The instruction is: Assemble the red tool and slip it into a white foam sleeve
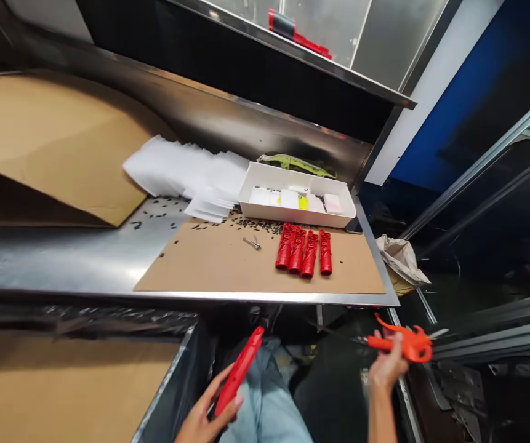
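My left hand (207, 409) is closed round a long red plastic part (242, 368), held upright at a tilt above my lap. Off to the right, my right hand (387, 367) grips an orange-red air blow gun (416, 346) by its body, with a hose fitting at its left end. Several red molded parts (309, 255) stand side by side on a cardboard sheet (218, 267) on the bench, beyond both hands. Left of them lies a small metal nail clipper (252, 244).
A white box (292, 212) holds small white blocks and dark bits. Many tiny black pieces (260, 223) lie scattered around it. White foam sheets (176, 166) and a large cardboard box (52, 141) are at left. A lined bin (167, 381) stands below. Metal rails (490, 157) run at right.
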`<state>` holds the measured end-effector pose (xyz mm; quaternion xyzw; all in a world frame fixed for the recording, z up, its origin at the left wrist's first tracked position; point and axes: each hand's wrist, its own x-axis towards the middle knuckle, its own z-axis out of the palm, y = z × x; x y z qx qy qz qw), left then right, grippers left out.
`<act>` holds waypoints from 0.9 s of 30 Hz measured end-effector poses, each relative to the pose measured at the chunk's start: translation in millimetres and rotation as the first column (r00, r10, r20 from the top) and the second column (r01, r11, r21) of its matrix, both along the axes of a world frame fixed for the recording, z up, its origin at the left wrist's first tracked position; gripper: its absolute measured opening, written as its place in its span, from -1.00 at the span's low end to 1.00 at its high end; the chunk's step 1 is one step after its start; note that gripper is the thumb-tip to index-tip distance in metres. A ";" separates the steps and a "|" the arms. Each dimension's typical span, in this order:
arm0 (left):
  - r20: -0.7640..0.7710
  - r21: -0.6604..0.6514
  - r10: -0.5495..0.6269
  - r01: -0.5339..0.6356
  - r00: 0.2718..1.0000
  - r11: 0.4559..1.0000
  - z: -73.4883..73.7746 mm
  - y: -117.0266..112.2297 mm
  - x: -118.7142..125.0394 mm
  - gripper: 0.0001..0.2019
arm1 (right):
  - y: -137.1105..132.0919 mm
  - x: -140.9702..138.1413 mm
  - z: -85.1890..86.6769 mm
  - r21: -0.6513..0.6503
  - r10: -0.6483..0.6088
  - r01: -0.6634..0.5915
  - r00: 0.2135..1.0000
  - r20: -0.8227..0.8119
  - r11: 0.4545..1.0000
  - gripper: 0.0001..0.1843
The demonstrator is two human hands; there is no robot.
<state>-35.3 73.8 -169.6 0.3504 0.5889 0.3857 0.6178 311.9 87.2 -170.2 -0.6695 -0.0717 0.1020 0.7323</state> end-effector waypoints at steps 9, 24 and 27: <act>0.251 -0.424 0.036 0.077 0.967 0.902 12.1 36.5 -18.7 -0.65 | -133.6 51.3 141.9 -0.327 0.473 -0.413 0.871 0.130 0.850 -0.47; 0.298 -0.535 0.107 0.073 0.949 0.842 10.7 49.2 -20.3 -0.92 | -57.5 -88.2 157.0 -0.915 0.930 -0.211 0.059 -0.364 -0.344 -0.65; 0.286 -0.538 0.108 0.066 0.952 0.840 6.3 51.1 -18.2 -0.85 | -58.5 -87.0 157.9 -0.891 0.911 -0.226 0.025 -0.411 -0.395 -0.70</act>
